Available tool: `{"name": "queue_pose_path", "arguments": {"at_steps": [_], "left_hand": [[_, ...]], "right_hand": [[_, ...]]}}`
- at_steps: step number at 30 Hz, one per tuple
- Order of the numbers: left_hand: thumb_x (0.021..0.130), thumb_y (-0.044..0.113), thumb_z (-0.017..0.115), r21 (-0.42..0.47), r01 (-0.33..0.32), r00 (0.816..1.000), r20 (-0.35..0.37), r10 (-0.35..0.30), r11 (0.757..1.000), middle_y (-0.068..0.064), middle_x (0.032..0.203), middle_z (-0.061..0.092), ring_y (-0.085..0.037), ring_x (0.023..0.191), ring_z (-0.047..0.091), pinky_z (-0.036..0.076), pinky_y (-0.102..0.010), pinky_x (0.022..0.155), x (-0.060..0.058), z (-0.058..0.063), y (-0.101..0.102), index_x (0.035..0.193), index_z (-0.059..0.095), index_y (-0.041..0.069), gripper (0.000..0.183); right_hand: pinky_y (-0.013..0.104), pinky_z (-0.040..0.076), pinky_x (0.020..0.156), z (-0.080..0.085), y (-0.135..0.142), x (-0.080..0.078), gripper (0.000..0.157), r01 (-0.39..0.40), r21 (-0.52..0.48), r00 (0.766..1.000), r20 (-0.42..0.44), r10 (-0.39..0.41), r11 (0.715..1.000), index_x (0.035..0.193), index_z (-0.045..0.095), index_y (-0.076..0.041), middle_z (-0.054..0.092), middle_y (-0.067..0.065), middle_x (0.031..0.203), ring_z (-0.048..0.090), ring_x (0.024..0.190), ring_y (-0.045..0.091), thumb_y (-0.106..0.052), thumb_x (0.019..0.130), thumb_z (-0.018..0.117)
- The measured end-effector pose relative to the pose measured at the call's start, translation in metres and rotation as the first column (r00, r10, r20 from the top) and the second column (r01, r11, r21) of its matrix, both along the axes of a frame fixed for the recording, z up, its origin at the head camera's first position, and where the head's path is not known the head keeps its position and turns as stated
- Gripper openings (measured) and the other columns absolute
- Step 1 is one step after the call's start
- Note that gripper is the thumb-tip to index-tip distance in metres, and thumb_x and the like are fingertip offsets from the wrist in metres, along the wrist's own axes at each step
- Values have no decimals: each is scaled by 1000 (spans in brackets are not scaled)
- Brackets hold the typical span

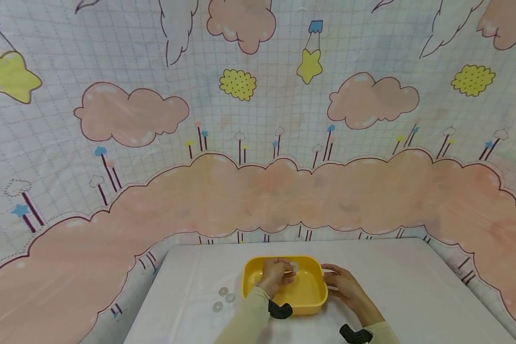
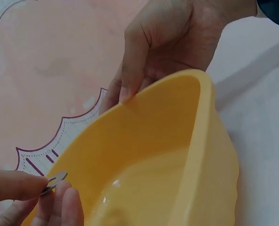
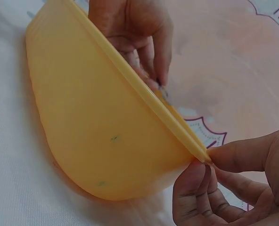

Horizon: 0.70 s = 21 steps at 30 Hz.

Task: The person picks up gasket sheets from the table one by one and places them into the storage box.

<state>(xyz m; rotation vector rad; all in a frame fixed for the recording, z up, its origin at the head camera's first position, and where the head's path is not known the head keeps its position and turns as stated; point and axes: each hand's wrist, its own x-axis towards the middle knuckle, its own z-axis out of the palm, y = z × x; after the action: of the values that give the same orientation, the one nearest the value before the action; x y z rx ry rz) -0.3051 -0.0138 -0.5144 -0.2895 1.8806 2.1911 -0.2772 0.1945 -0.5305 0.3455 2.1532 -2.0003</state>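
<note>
A yellow plastic basin [image 1: 306, 289] stands on the white-covered table. My left hand [image 1: 275, 275] is over its inside and pinches a thin metal washer [image 2: 55, 181] between thumb and fingers. In the head view that washer shows as a small pale ring just past the fingertips. At the basin's right side, my right hand [image 1: 343, 287] grips the rim, as the right wrist view shows, thumb and fingers on either side of the edge [image 3: 165, 113]. Three flat washers [image 1: 223, 291] lie on the table to the left of the basin.
White cloth [image 1: 413, 286] covers the table on both sides of the basin. Behind it hangs a patterned backdrop [image 1: 284, 196] with clouds and stars. A black wrist band [image 1: 280, 310] sits on the left wrist, another [image 1: 355, 334] on the right.
</note>
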Motion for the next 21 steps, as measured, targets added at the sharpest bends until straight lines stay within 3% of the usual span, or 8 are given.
{"name": "queue_pose_path", "arguments": {"at_steps": [14,21], "left_hand": [[85,-2,63,-31,9,999,31,-8,999,-16,90,66,-24,75,74,61,-36,69,1,-8,7,105,61,-8,21],[85,-4,64,-61,6,998,56,-3,998,-20,88,72,-26,70,74,61,-36,67,-1,-10,9,106,64,-13,23]], "right_hand": [[35,57,72,-4,1,-2,40,5,-16,1000,-9,-5,1000,131,55,-1,63,15,104,63,85,24,-6,91,58],[35,57,70,-3,2,-3,41,2,-11,1000,-8,-2,1000,132,54,0,63,15,104,63,85,23,-6,92,59]]}}
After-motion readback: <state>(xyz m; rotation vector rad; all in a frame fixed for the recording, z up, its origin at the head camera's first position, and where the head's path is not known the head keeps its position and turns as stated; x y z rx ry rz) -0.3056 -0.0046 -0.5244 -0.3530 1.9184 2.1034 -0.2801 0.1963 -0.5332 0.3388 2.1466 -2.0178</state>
